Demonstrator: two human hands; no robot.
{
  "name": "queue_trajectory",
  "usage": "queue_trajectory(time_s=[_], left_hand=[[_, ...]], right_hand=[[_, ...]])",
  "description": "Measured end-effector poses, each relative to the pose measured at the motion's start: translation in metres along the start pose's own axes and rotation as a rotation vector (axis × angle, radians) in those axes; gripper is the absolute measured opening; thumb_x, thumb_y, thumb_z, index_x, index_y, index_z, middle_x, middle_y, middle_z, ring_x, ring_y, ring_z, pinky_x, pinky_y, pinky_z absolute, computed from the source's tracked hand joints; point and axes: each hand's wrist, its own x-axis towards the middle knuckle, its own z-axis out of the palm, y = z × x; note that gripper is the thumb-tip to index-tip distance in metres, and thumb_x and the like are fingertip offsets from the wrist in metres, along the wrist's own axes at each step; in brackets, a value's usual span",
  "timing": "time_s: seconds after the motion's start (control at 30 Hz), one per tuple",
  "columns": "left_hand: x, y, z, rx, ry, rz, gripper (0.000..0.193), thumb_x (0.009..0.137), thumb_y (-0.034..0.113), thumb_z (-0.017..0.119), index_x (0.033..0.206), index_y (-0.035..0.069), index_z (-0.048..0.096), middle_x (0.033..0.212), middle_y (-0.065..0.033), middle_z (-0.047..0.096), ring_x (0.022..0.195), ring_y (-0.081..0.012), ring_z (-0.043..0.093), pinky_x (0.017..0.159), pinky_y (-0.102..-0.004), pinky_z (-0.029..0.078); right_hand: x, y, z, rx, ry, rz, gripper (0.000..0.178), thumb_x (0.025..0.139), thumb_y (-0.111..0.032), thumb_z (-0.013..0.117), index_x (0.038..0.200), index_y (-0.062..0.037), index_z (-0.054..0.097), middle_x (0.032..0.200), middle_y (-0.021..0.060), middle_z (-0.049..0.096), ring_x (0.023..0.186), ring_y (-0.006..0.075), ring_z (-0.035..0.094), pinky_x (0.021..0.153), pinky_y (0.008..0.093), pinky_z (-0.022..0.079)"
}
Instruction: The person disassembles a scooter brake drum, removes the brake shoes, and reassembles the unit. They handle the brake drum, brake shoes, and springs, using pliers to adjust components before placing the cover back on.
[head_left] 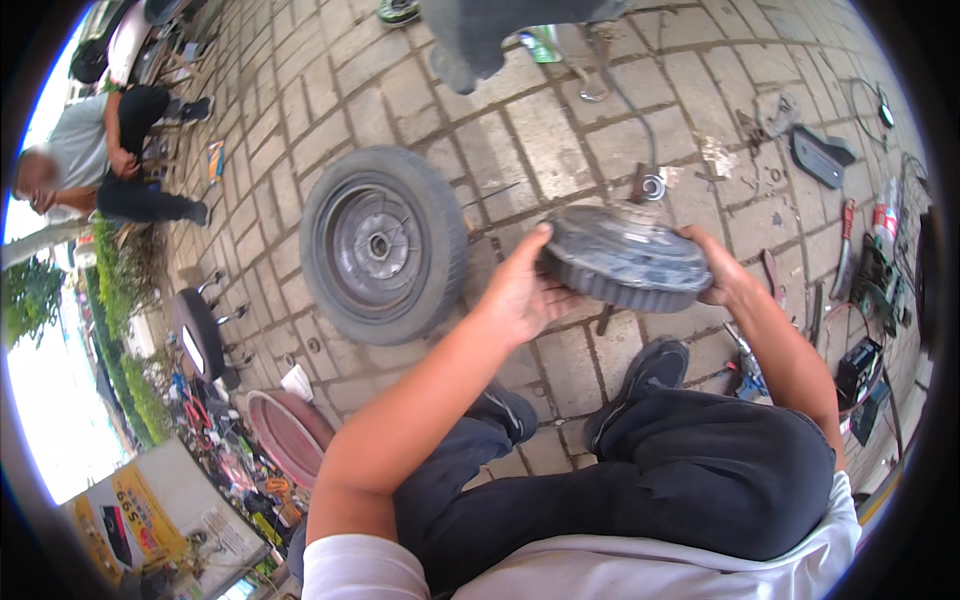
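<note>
Between my two hands is a round, dark, scuffed wheel hub [630,255] with a ribbed edge, held tilted above the paving in front of my knees. My left hand [525,290] grips its left side, thumb on top and fingers underneath. At its right edge my right hand [715,265] is closed round the rim; most of those fingers are hidden behind the hub. To the left of it a wheel with a black tyre [385,245] lies flat on the ground, its grey metal centre facing up.
A reddish basin [290,435] and a heap of tools lie at left, near a black padded stool [197,335]. A person [100,160] sits at far left. On the right are a red-handled tool [847,240], a black plastic part [820,155] and cables. A dark vehicle part [500,35] hangs in at the top.
</note>
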Motion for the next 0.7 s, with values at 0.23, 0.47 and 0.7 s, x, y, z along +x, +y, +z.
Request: queue_trajectory(time_s=[0.23, 0.47, 0.7], left_hand=[[0.005, 0.006, -0.012, 0.033, 0.026, 0.005, 0.095, 0.085, 0.060, 0.064, 0.148, -0.003, 0.029, 0.147, -0.0214, 0.040, 0.132, -0.0333, 0.043, 0.115, -0.0501, 0.028], [0.017, 0.023, -0.014, 0.201, -0.037, -0.020, 0.092, 0.089, 0.062, 0.058, 0.149, -0.002, 0.029, 0.146, -0.0273, 0.039, 0.131, -0.0367, 0.046, 0.109, -0.0547, 0.035], [0.045, 0.045, -0.070, 1.204, 0.133, 0.899, 0.106, 0.068, 0.054, 0.083, 0.145, -0.003, 0.036, 0.139, -0.0227, 0.051, 0.126, -0.0304, 0.054, 0.105, -0.0419, 0.045]], right_hand=[[0.032, 0.007, -0.001, -0.171, 0.059, 0.113, 0.044, 0.093, -0.051, 0.047, 0.103, -0.0111, 0.063, 0.094, 0.0052, 0.068, 0.078, 0.0210, 0.058, 0.068, 0.0389, 0.047], [0.017, -0.014, 0.001, -0.132, -0.072, 0.168, 0.038, 0.095, -0.047, 0.043, 0.094, -0.0146, 0.064, 0.080, 0.0008, 0.067, 0.061, 0.0173, 0.056, 0.056, 0.0357, 0.045], [0.027, -0.029, -0.002, -0.121, -0.096, 0.189, 0.040, 0.095, -0.050, 0.045, 0.091, -0.0161, 0.065, 0.073, 0.0025, 0.067, 0.055, 0.0155, 0.058, 0.050, 0.0328, 0.045]])
